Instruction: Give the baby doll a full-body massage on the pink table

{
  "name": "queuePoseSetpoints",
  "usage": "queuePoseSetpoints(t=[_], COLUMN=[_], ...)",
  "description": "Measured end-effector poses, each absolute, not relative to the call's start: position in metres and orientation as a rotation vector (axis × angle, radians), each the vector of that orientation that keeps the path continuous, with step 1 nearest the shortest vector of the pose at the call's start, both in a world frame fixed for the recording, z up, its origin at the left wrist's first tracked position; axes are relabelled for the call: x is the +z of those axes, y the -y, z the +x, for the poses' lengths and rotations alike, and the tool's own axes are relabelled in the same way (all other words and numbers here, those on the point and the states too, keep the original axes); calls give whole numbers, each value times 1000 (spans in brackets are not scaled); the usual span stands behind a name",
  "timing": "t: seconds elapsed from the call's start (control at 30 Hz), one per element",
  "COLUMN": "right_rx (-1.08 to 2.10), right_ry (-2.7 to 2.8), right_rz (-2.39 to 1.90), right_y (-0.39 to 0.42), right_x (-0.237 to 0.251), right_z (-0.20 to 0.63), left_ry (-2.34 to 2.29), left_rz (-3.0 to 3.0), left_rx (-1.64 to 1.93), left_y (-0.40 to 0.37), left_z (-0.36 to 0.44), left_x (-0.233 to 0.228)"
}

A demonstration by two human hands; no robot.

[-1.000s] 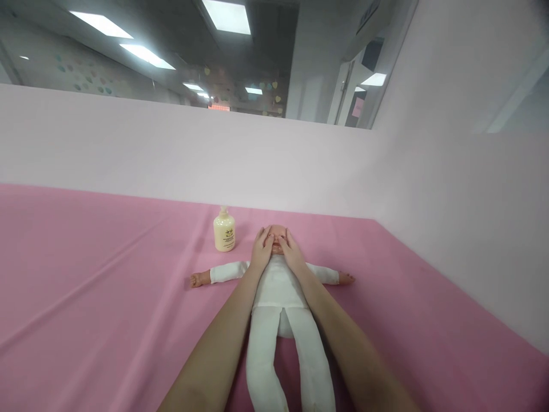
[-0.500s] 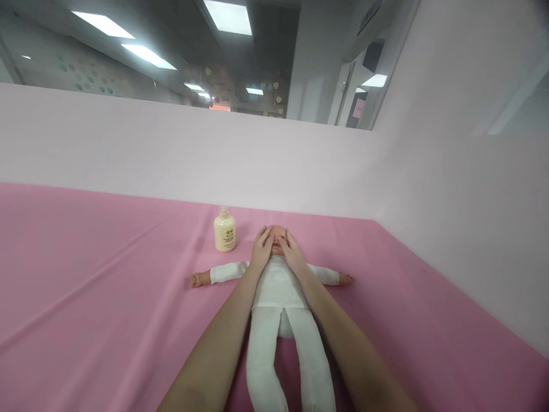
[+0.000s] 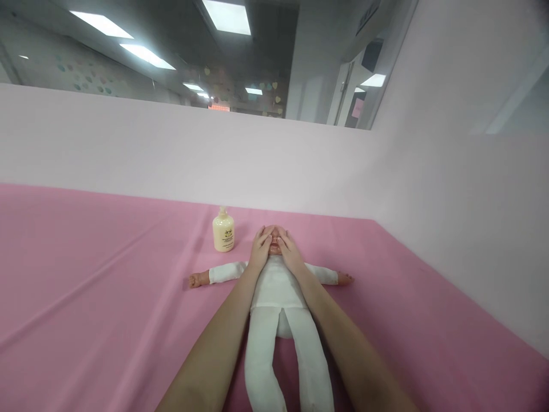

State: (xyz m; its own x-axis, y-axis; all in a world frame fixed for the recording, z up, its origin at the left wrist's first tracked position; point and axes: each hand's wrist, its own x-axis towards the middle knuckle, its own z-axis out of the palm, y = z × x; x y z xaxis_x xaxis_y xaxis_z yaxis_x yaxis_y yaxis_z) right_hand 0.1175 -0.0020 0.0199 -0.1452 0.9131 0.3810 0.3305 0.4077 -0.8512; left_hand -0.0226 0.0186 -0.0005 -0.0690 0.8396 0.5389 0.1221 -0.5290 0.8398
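Observation:
A baby doll (image 3: 281, 292) with a white cloth body lies on its back, arms stretched out to both sides and legs toward me. My left hand (image 3: 259, 250) lies along the left side of the doll's head (image 3: 274, 248), fingers extended over its cheek and brow. On the other side my right hand (image 3: 289, 250) rests the same way. The fingertips nearly meet over the forehead, and the eyes are covered; the nose and mouth show between my thumbs. Both forearms run along the doll's trunk.
Left of the doll's head stands a pale yellow pump bottle (image 3: 223, 232). A pink sheet (image 3: 107, 286) with several creases covers the surface. White walls (image 3: 171, 149) rise behind and at the right, with a window (image 3: 240, 63) above the back one.
My fingers have slid slightly inward and up over the doll's brow, so the fingertips are closer together and cover more of the forehead. The doll and the bottle have stayed put.

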Motion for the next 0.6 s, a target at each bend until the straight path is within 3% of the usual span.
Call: queuePoseSetpoints(t=[0.43,0.6], right_rx=[800,757], right_ry=[1524,1595], right_rz=[-1316,-1192], right_y=[-1,0], right_x=[17,17], right_z=[118,117], left_ry=[-1164,-1074], left_rz=[1494,1634], left_rx=[1603,1644], left_y=[-22,-20], left_z=[-23,-24], left_x=[-6,-3])
